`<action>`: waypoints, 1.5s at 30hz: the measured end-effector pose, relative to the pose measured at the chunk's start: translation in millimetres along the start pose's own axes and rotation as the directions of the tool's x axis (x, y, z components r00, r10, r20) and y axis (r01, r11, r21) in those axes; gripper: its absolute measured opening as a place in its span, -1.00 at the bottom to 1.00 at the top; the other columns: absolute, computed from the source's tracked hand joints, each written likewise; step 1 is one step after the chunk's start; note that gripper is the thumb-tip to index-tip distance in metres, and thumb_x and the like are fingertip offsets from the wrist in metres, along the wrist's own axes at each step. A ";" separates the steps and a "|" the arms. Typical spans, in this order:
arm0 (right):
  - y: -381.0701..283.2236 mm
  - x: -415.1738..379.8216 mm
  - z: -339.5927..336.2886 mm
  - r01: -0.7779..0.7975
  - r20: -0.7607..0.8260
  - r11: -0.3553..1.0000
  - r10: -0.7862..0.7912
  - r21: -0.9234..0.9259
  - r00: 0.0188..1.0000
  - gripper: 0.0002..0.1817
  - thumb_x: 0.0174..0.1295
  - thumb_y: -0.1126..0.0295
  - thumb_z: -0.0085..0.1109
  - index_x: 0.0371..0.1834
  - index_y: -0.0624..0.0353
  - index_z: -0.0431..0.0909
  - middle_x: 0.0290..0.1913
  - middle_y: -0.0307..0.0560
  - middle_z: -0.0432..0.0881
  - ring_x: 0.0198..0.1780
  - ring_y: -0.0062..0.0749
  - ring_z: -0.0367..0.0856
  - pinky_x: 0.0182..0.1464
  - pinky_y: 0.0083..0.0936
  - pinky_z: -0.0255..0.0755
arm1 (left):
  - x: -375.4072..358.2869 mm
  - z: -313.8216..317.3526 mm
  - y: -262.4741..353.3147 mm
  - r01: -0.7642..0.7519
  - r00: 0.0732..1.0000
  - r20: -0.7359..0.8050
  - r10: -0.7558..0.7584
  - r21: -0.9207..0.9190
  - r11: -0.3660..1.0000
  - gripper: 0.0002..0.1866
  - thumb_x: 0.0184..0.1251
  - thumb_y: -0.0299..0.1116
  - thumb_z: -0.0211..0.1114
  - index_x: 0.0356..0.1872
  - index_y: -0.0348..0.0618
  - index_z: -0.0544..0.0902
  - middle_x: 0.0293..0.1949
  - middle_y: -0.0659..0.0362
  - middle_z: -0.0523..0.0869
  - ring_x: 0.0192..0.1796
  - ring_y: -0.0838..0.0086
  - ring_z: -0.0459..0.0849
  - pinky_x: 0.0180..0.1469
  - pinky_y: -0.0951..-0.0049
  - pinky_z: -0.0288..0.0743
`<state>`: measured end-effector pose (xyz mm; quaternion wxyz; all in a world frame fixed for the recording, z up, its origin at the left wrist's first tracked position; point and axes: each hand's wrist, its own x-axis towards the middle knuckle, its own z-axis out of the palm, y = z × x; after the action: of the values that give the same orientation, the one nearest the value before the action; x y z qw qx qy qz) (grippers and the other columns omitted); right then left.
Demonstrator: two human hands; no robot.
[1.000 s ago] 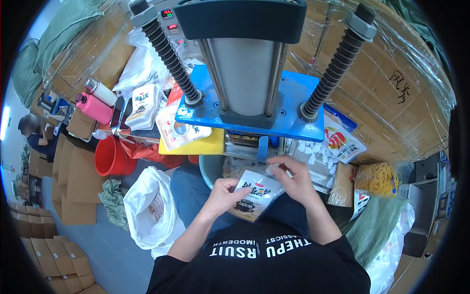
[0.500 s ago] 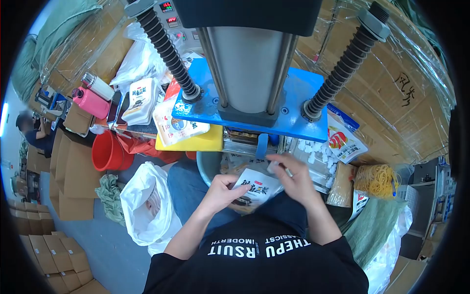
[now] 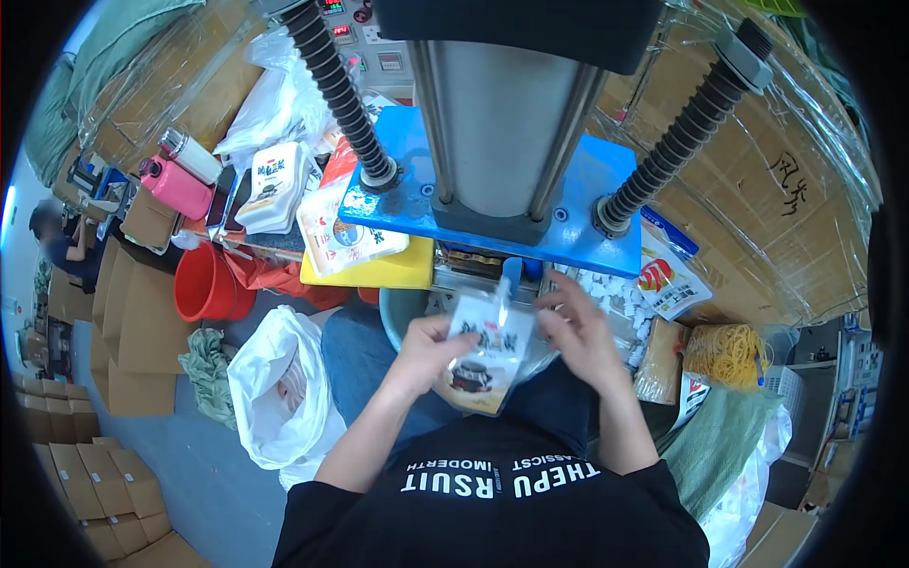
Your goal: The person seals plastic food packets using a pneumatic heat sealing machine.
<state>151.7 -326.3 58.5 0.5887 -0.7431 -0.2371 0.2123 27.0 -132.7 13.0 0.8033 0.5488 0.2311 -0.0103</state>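
My left hand (image 3: 424, 358) grips a printed white spout pouch (image 3: 486, 352) by its left side, thumb across the front. The pouch stands roughly upright above my lap, slightly blurred, with a pale spout (image 3: 503, 289) at its top. Just right of the pouch, my right hand (image 3: 582, 339) has its fingers apart and holds nothing that I can see. Ahead of the hands is a press with a blue plate (image 3: 587, 199) and a small blue strip (image 3: 512, 270) below it. White plastic pieces (image 3: 615, 293) lie in a tray to the right. A greenish tub (image 3: 390, 317) is partly hidden behind the pouch.
On the left are a yellow block (image 3: 379, 267), a red bucket (image 3: 204, 284), and a white sack (image 3: 275, 393) on the floor. To the right, rubber bands (image 3: 727, 355) sit beside a large carton (image 3: 757, 180). Another person (image 3: 71, 251) is at far left.
The pouch has turned upright in my left hand, and its spout now shows at the top. My right hand has opened its pinch and shifted slightly right. The view has shifted slightly.
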 end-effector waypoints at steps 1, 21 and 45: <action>-2.7 2.2 -15.4 -0.034 0.039 0.997 0.037 -0.068 0.999 -0.61 0.32 0.47 0.13 0.22 0.24 0.50 -0.08 -0.11 0.64 -0.34 -0.64 0.59 -0.37 -0.70 0.49 | 8.2 -2.3 1.0 -0.007 0.999 -0.038 0.003 -0.099 0.995 -0.82 0.27 -0.53 0.32 -0.15 -0.40 0.70 -0.23 0.07 0.78 -0.22 0.47 0.75 -0.11 0.46 0.61; 60.7 4.1 -51.5 0.100 -0.190 0.866 -0.219 -0.491 0.957 -0.68 0.10 0.66 0.22 -0.03 0.30 0.55 -0.24 0.01 0.55 -0.32 -0.30 0.60 -0.24 -0.47 0.48 | 9.8 -105.4 11.2 -0.138 0.680 0.226 0.697 0.974 -0.180 -0.42 -0.05 -0.42 0.45 0.11 -0.16 0.55 0.24 0.00 0.55 0.31 0.09 0.45 0.38 0.18 0.25; -32.5 7.4 -4.1 0.342 0.392 0.913 -0.238 -0.223 0.889 -0.82 0.22 0.53 0.22 -0.12 0.29 0.66 -0.21 -0.03 0.67 -0.18 -0.32 0.62 -0.17 -0.49 0.48 | -21.4 -8.4 35.6 -0.466 0.872 0.324 0.367 0.779 0.419 -0.85 0.04 -0.50 0.43 -0.32 -0.25 0.74 -0.39 0.19 0.70 -0.31 0.39 0.55 -0.21 0.43 0.46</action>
<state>156.7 -318.7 90.8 0.4474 -0.7249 -0.4773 0.2156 14.5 -116.2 49.9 0.4272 0.9026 0.0121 0.0512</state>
